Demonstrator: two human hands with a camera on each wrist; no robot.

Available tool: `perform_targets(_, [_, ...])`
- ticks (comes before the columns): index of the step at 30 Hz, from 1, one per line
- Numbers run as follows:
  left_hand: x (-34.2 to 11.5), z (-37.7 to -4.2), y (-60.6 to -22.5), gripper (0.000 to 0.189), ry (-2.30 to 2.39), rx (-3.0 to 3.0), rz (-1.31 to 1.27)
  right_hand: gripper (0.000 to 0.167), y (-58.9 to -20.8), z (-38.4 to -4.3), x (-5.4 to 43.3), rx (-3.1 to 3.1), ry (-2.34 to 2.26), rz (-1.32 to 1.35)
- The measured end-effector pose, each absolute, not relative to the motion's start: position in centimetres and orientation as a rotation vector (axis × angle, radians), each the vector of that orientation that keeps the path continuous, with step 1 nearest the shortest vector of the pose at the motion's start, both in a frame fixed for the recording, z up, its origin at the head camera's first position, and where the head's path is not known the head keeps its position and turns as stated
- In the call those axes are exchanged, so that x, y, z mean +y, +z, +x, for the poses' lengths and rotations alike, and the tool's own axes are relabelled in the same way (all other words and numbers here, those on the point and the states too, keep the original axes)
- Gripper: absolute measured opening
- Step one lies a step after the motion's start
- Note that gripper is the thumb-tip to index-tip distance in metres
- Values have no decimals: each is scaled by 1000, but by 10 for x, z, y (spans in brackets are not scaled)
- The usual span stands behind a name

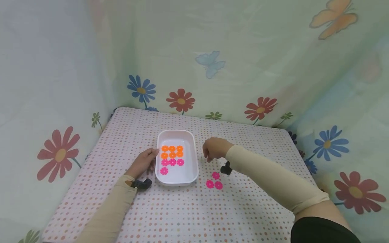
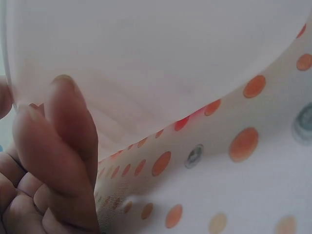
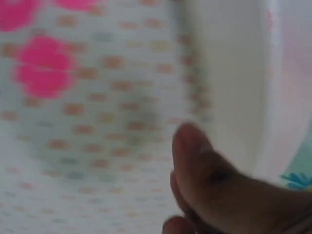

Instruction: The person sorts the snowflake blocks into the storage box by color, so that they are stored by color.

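Note:
A white rectangular tray [image 1: 191,168] holds rows of orange flower-shaped pieces [image 1: 172,148] and several pink flower-shaped pieces [image 1: 172,162]. My left hand [image 1: 143,162] grips the tray's left rim; its curled fingers [image 2: 73,112] press the outer wall in the left wrist view. My right hand [image 1: 216,148] hovers to the right of the tray, fingers bent down, with nothing showing between thumb and fingertips. Below it, three pink flower pieces [image 1: 218,185] lie on the table. One pink flower piece [image 3: 45,67] shows blurred in the right wrist view, left of the thumb [image 3: 195,151].
The dotted cloth [image 1: 182,216] covers the table under the tray. A flower-and-butterfly curtain [image 1: 231,81] hangs behind and along the sides. Each wrist carries a small black camera, such as the one at the right wrist [image 1: 226,168].

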State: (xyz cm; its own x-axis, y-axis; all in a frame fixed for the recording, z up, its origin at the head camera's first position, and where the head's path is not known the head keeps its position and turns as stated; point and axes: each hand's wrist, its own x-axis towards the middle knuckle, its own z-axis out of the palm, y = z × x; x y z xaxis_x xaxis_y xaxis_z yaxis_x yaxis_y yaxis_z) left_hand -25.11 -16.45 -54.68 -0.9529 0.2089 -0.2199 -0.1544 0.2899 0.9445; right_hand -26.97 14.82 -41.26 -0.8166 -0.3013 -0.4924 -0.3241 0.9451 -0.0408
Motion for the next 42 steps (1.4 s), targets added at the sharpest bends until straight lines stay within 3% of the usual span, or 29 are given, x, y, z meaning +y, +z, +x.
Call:
perform_targets(11, [-167,-253,-549,54,1720,2240,31,29,-474,-243,205,2535,-107,-417])
perform_targets(23, [-162,-252,-547,55,1728,2251,25,25,-456,-247,200,2615,-66,-411])
perform_targets(31, [-170,-250,-549,53,1694,2299,16,9,-383,-283,117,2600,-231,-498])
perform_targets(36, [-171,-250,-553,55,1733,2241,2,11,-403,-294,57,2492,-173,-632])
perform_targets(42, [-166,-253,-553,54,1761,2234,43,18,-439,-296,28,2414,55,-731])
